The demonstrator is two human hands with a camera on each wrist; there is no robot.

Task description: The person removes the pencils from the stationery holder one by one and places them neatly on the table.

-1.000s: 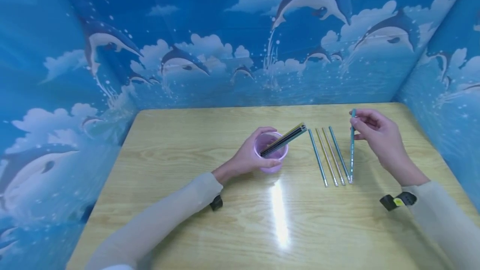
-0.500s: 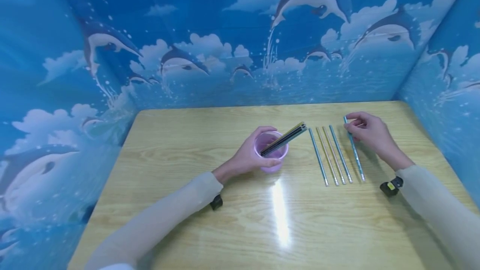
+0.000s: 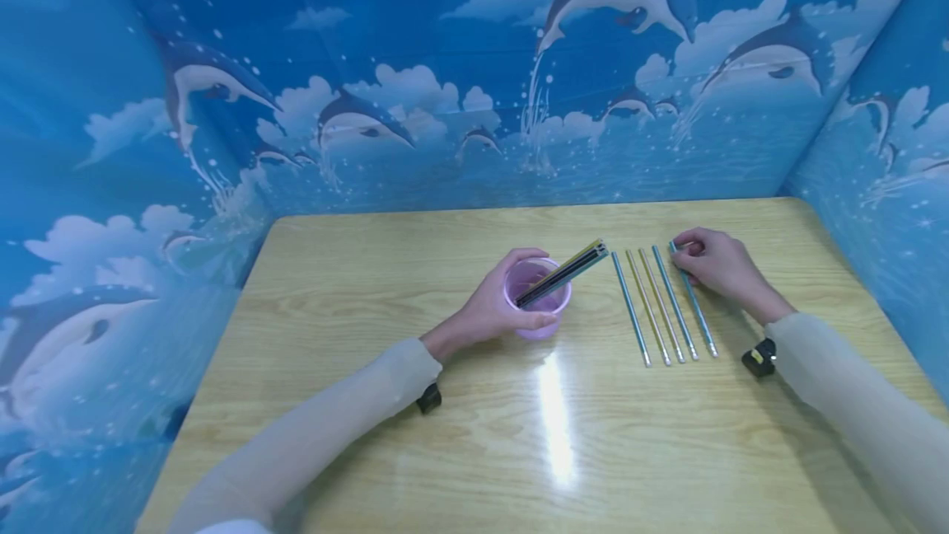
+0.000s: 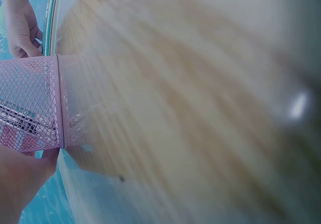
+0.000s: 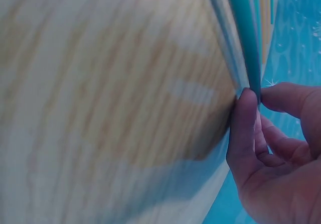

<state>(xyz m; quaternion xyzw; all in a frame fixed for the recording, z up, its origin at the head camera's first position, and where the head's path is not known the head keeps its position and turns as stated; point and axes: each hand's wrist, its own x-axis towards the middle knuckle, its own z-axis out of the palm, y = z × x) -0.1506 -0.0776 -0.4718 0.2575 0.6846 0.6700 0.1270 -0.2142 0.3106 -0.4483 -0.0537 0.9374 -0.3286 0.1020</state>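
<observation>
My left hand (image 3: 495,303) grips a pink mesh pen cup (image 4: 30,93) by its side, thumb and fingers around the wall. A bundle of pencils (image 3: 567,272) leans out of the cup's mouth toward the right. On the right, my right hand (image 3: 722,262) pinches the far end of a teal pencil (image 3: 695,301) between thumb and fingertips; the right wrist view shows this teal pencil (image 5: 246,33) close up. The pencil lies at the right end of a row. To its left are a blue pencil (image 3: 675,303), two gold-toned pencils (image 3: 648,307) and another blue pencil (image 3: 630,307).
The wood-grain table (image 3: 356,287) meets a blue dolphin-print backdrop (image 3: 415,163) at the back and sides. A bright light reflection (image 3: 554,419) lies on the tabletop in front of the cup. Each wrist wears a small black device (image 3: 760,358).
My right hand has moved left and lowered the teal pencil from a raised tilt to lie beside the row. The left hand and cup have stayed in place.
</observation>
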